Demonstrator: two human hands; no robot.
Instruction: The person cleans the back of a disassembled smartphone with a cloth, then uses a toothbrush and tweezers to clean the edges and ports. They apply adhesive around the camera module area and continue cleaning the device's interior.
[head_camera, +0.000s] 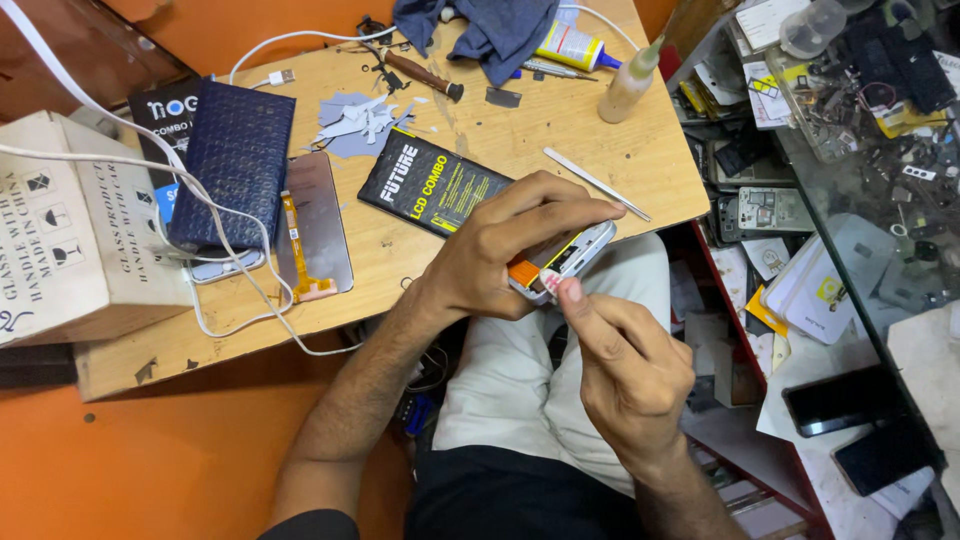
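The left hand (495, 255) wraps its fingers (560, 215) around an opened phone (565, 258), held over the lap just off the near edge of the wooden worktop (560, 150). The right hand (625, 365) presses its thumb tip on the phone's lower end, its fingers curled narrow. Bare wood lies between the black flat box (430, 182) and a thin metal pry tool (597, 184) near the right edge. At right, a clear tray (850, 110) holds small phone parts; what each is cannot be told
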